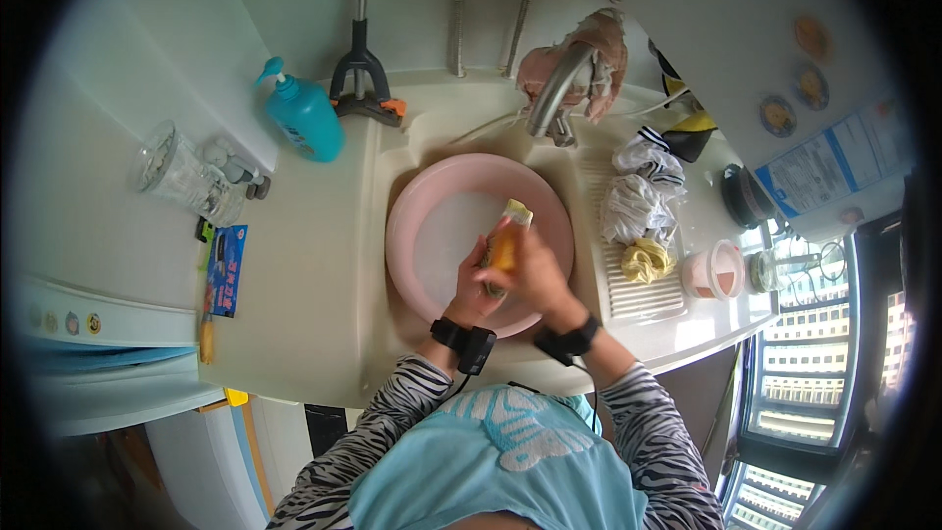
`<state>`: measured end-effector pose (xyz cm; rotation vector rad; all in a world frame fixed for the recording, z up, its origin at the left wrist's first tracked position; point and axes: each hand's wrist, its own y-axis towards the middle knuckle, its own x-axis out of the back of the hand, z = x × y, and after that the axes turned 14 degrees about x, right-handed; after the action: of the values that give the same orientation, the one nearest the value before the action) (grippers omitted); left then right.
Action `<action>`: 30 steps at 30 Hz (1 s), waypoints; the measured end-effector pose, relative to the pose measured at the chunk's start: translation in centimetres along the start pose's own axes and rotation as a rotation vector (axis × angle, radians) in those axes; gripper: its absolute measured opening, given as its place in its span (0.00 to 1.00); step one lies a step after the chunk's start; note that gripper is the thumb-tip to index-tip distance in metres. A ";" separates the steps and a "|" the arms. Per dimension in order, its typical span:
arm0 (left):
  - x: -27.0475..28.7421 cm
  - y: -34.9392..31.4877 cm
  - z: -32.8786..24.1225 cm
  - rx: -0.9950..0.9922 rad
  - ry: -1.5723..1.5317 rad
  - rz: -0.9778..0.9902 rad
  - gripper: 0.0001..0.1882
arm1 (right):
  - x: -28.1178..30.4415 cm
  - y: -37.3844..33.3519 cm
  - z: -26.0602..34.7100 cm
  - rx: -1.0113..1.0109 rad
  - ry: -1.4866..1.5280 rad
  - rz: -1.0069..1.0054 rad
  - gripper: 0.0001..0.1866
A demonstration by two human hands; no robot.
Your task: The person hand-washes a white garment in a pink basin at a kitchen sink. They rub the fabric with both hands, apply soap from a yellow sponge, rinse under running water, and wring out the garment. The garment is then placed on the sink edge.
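fingers of both hands closed around one yellow-orange cloth (pixel 504 240), held over the pink basin (pixel 432 206) in the sink. left hand (pixel 478 280) grips the lower part from the left, right hand (pixel 535 270) wraps it from the right; hands touching each other.

packages/labels: flat blue packet (pixel 227 270) with red print lies on the counter left of the sink, long side running front to back. teal pump bottle (pixel 302 115) stands at the back left corner by the wall. white appliance (pixel 726 29) at upper right carries round orange and blue stickers (pixel 811 37) and a white rectangular label with blue bars (pixel 834 162). row of small round stickers on the pale panel at far left (pixel 59 322).

cloth: bunched into a narrow upright wad, pale yellow tip sticking up above the fingers, orange lower down, mostly hidden by the hands.

pose: both forearms come up from the bottom edge, converge over the basin's near-right rim. black bands on both wrists, zebra-striped sleeves pushed back. wrists bent inward, knuckles up.

nearby: curved tap (pixel 557 88) behind the basin, striped and yellow rags (pixel 640 211) on the drainboard to the right, clear jar (pixel 182 172) lying at far left.
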<state>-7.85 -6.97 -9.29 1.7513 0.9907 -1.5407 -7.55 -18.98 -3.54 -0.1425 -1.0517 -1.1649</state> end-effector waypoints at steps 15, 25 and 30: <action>5.1 0.2 -1.7 0.019 -0.112 -0.319 0.28 | -9.9 2.8 -3.7 -0.075 -0.230 0.113 0.47; 6.0 0.6 -1.3 0.003 -0.020 -0.327 0.23 | -8.7 3.5 -2.6 -0.367 0.056 0.254 0.52; 5.0 0.4 -1.5 -0.065 -0.075 -0.187 0.27 | -8.6 3.2 -2.4 -0.380 0.067 0.303 0.49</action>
<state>-6.48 -5.27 -14.02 1.5820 1.1812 -1.6569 -3.52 -13.16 -9.86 -0.5396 -0.7105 -1.0718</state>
